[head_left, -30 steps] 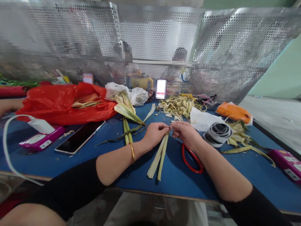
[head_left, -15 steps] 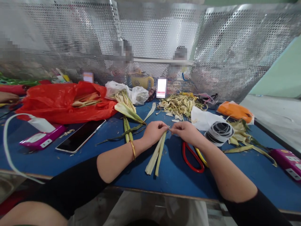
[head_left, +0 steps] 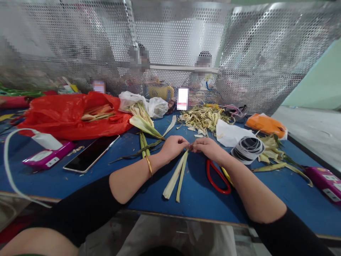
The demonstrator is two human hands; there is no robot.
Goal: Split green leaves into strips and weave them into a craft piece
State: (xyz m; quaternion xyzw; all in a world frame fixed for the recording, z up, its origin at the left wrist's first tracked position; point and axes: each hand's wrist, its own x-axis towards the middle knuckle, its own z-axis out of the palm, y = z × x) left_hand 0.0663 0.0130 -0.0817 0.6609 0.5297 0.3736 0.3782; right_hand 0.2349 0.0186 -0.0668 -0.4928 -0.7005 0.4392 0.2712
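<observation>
Right hand (head_left: 209, 148) nearer left hand (head_left: 172, 147), whose fingers pinch leaf strips (head_left: 176, 176); right fingers' hold unclear.

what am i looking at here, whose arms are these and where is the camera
There is no machine: these are a person's two bare hands, seen by a camera worn on their head, looking forward and down. The left hand pinches pale strips by their upper ends. The right hand meets it there; whether it grips too is hard to tell. On the blue table lie a phone, a red bag, a pile of scraps and a coil.
</observation>
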